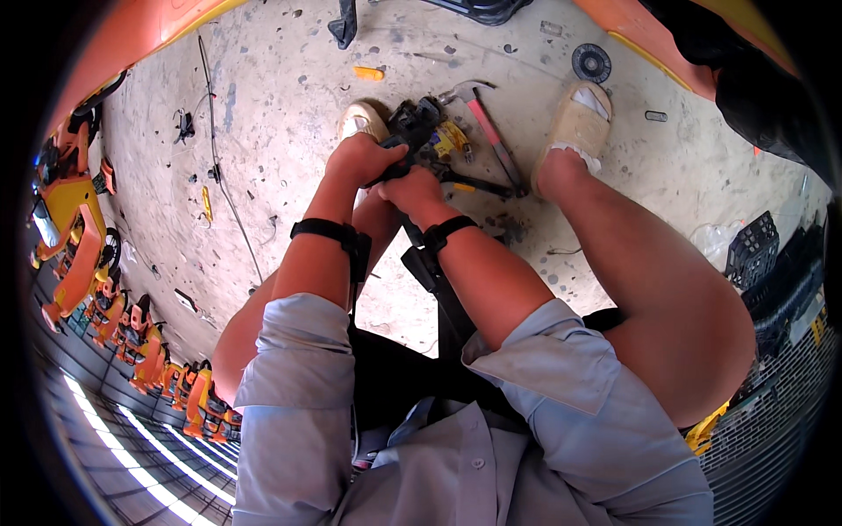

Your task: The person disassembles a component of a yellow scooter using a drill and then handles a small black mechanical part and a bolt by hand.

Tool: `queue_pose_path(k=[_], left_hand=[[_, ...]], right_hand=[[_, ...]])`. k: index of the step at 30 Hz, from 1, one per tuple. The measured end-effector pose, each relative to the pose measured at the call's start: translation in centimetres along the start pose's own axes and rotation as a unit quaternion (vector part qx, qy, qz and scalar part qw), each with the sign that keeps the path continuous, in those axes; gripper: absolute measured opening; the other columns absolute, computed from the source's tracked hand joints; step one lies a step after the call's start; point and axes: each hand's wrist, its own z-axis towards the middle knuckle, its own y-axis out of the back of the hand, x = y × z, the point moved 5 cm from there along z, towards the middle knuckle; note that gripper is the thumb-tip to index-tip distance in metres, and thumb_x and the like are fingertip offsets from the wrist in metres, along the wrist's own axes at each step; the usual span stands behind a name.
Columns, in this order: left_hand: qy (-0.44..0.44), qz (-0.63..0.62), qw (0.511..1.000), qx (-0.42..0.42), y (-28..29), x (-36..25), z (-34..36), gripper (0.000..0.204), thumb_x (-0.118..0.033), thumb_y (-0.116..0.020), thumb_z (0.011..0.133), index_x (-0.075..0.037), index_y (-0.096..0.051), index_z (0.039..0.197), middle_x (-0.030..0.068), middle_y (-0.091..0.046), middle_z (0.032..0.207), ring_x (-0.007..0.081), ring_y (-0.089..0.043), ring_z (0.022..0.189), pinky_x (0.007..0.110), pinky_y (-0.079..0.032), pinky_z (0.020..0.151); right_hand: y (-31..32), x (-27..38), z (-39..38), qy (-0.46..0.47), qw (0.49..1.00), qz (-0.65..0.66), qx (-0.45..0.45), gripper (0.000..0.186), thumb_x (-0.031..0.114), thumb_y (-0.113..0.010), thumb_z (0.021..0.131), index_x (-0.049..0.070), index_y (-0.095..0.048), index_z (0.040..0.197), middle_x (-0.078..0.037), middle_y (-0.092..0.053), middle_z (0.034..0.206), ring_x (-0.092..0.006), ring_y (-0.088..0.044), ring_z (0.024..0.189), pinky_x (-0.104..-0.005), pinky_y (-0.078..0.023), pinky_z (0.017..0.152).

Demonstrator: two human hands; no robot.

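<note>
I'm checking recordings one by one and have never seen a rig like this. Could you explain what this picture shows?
There is no robot here, just a person's two bare hands. The single picture comes from a wide fisheye camera on the person's head, looking down, so straight edges bend near the rim. The left hand grips a dark part; the right hand is close beside it, but its grip is hidden. Both forearms wear black straps. On the stained floor between the feet lies a hammer. Farther out are a small yellow piece, a round black disc and a thin cable.
</note>
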Motion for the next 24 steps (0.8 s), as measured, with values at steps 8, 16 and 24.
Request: queue_pose_path(k=[8, 16, 24], left_hand=[[0.060, -0.108, 0.992, -0.003, -2.3, -1.4, -2.8, 0.069, -0.065, -0.070, 0.082, 0.003, -0.077, 0.090, 0.0183, -0.074, 0.079, 0.0271, -0.075, 0.073, 0.038, -0.058, 0.067], [0.074, -0.093, 0.992, -0.036, -4.2, -4.2, -4.1, 0.073, -0.065, -0.059, 0.088, 0.005, -0.075, 0.102, 0.0239, -0.075, 0.099, 0.0381, -0.074, 0.095, 0.044, -0.059, 0.083], [0.114, -0.124, 0.981, -0.097, -8.0, -5.3, -4.1, 0.080, -0.065, -0.053, 0.092, 0.011, -0.069, 0.111, 0.0295, -0.072, 0.109, 0.0401, -0.072, 0.104, 0.046, -0.057, 0.092]], right_hand=[[3.2, -0.9, -0.5, 0.023, 0.991, -0.130, 0.016, 0.050, 0.034, -0.081, 0.068, 0.008, -0.075, 0.110, -0.017, -0.074, 0.113, -0.0334, -0.070, 0.109, -0.0419, -0.055, 0.093], [4.6, -4.0, 3.1, 0.061, 0.983, -0.134, 0.110, 0.033, 0.028, -0.079, 0.063, 0.009, -0.076, 0.089, -0.012, -0.076, 0.087, -0.0249, -0.074, 0.084, -0.0338, -0.056, 0.076], [7.6, -4.9, 3.8, 0.101, 0.963, -0.212, 0.129, 0.037, 0.019, -0.082, 0.064, 0.006, -0.073, 0.097, -0.010, -0.075, 0.083, -0.0230, -0.071, 0.076, -0.0364, -0.055, 0.071]])
